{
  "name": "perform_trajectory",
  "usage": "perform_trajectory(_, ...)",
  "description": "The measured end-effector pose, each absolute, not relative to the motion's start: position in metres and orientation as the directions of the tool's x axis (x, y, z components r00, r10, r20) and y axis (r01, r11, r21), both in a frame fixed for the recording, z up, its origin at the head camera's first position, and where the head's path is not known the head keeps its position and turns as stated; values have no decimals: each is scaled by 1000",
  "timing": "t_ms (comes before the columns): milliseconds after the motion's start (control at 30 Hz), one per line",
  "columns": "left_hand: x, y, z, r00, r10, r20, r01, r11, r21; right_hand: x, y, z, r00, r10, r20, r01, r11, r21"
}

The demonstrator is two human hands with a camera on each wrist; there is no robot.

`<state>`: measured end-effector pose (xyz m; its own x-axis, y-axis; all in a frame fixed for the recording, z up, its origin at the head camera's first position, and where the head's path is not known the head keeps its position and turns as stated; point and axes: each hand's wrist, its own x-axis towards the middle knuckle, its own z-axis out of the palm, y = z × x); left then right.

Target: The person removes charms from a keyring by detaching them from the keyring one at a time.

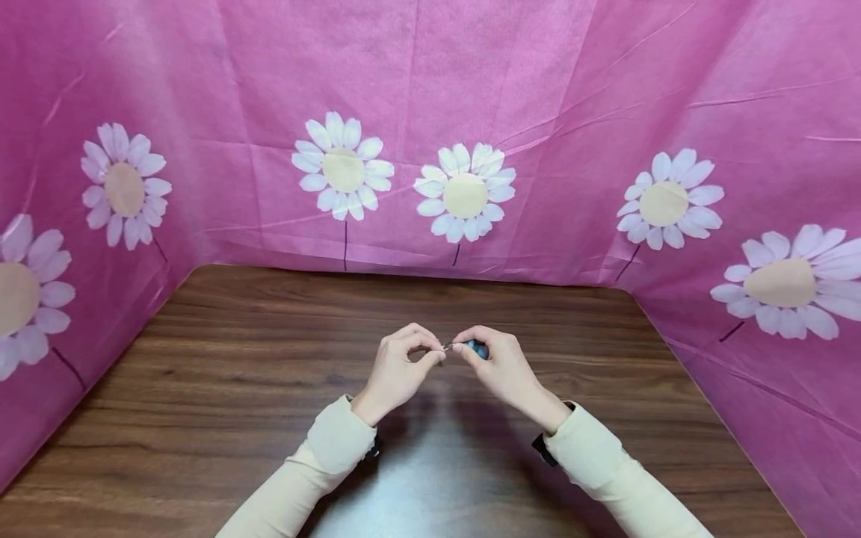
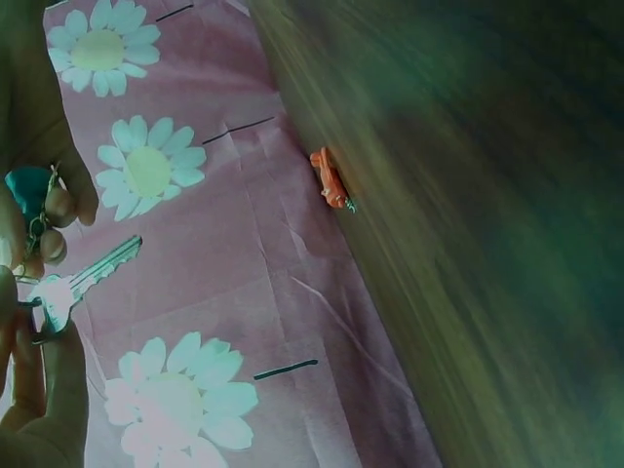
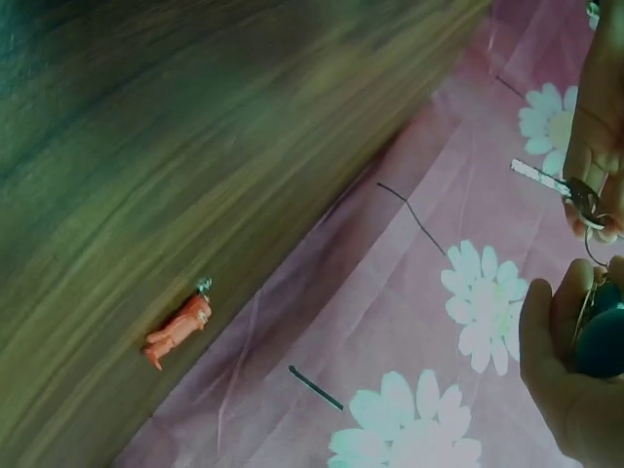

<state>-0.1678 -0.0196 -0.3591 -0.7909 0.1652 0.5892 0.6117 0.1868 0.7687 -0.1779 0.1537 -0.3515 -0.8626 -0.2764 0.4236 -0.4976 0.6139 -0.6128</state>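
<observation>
Both hands meet over the middle of the table. My left hand (image 1: 398, 371) pinches a silver key (image 2: 96, 275) between thumb and fingertips, its toothed blade sticking out. Opposite it, my right hand (image 1: 507, 366) holds a metal key ring (image 3: 591, 249) at its fingertips, with the ring reaching across to the key's head. A rounded teal-blue keychain pendant (image 3: 602, 341) and a short gold-coloured chain (image 2: 37, 229) sit in the right hand, partly covered by its fingers.
A small orange figure with a greenish tip (image 2: 331, 179) lies on the wood-grain table (image 1: 269, 359) in both wrist views. Pink cloth (image 1: 403, 67) printed with white daisies stands around the table's back and sides.
</observation>
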Motion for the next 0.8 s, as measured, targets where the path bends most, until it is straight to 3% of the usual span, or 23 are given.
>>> perform_trajectory(200,-183,-19,-381,-807,162,567,587,122,800,-182,159,-356,-903,-318,288,-425,559,-712)
perform_trajectory(367,-170,-19,-362,-854,171,491,511,94,855,-186,163,-364,-914,-375,156,-316,414,-854)
perform_trajectory(533,-172,-20,-362,-888,167,428,447,97,889,-183,163,-363,-916,-364,167,-315,398,-861)
perform_trajectory(800,-185,-23,-385,-883,187,430,461,184,868,-179,161,-363,-939,-311,147,-278,434,-857)
